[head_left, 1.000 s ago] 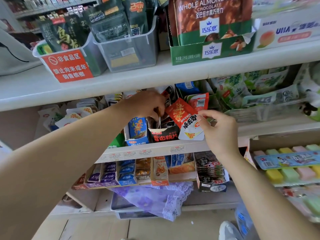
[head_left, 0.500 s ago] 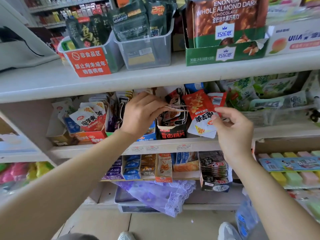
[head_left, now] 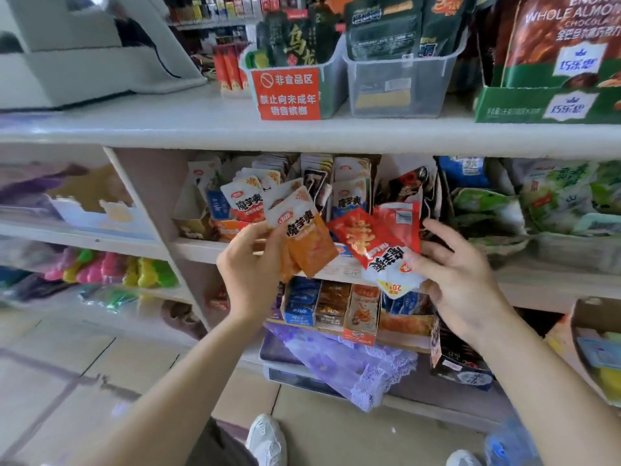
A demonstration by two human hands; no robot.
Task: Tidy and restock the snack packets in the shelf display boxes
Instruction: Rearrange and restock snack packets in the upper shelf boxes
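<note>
Now | left hand (head_left: pixel 249 268) raised, fingers grip orange packets (head_left: pixel 311 246) | right hand (head_left: pixel 463 280) raised, fingers pinch red packets (head_left: pixel 367 237)

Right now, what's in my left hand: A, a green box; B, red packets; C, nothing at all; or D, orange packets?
D: the left hand grips a small bunch of orange packets in front of the shelf, while the red packets are held in the right hand.
</note>
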